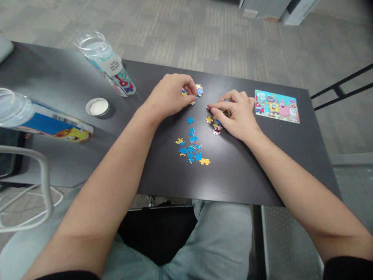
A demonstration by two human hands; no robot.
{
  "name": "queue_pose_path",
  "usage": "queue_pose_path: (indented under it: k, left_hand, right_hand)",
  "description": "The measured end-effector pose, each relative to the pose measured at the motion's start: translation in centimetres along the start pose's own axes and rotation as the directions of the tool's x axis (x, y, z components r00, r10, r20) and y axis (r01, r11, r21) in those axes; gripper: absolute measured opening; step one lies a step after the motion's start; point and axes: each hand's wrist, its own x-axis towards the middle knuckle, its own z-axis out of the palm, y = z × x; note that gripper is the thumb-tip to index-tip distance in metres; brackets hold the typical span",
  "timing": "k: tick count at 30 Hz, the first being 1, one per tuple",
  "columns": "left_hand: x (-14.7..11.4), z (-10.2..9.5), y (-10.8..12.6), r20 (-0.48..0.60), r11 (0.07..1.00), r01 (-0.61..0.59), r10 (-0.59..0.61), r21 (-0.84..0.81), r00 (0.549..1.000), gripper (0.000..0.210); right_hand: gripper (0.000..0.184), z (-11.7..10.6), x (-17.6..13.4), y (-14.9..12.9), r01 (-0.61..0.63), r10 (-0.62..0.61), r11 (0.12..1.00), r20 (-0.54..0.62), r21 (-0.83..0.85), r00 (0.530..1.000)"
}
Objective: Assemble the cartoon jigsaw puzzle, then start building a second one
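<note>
My left hand [175, 93] is closed in a pinch at the far side of the table, with a jigsaw puzzle piece at its fingertips. Beside those fingers lies a small heap of pale and blue puzzle pieces [199, 90]. My right hand [237, 112] rests over another heap of mixed yellow and pink puzzle pieces [217, 126], partly covering it. Its thumb and index finger come together at a small puzzle piece [207, 107]. Nearer to me, a loose group of mostly blue puzzle pieces [191, 149] is spread on the dark table [175, 179].
A colourful cartoon picture card [276, 107] lies at the right. On the left stand a clear printed canister [106, 64], a second canister [46, 116] and a round lid [98, 107]. A white tubular frame [43, 182] is at the lower left.
</note>
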Motion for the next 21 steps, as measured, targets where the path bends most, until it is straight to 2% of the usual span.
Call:
queue_pose_path:
  k: [4, 7, 12, 16, 21]
  left_hand:
    - [0.0, 1.3, 1.1, -0.018, 0.995, 0.003, -0.004, -0.097, 1.000, 0.020]
    - [0.0, 1.9, 1.3, 0.024, 0.997, -0.015, 0.016, -0.074, 1.000, 0.018]
    - [0.3, -0.3, -0.3, -0.042, 0.999, -0.011, 0.013, 0.045, 0.999, 0.016]
    - [0.4, -1.6, -1.7, 0.057, 0.998, -0.014, 0.011, 0.058, 0.998, 0.019]
    - [0.1, -1.3, -1.1, 0.086, 0.998, -0.027, 0.021, 0.064, 0.996, 0.025]
  right_hand:
    - [0.032, 0.3, 0.0, 0.2, -0.048, 0.047, 0.998, -0.022, -0.031, 0.999]
    - [0.032, 0.3, 0.1, 0.2, -0.061, 0.060, 0.996, -0.015, -0.060, 0.998]
    - [0.040, 0.0, 0.0, 0.0, -0.033, 0.035, 0.999, 0.026, -0.043, 0.999]
    - [0.053, 0.1, -0.2, 0.0, 0.024, -0.017, 0.997, 0.098, -0.075, 0.995]
    - [0.060, 0.4, -0.3, 0.2, 0.027, -0.018, 0.996, 0.105, -0.084, 0.994]
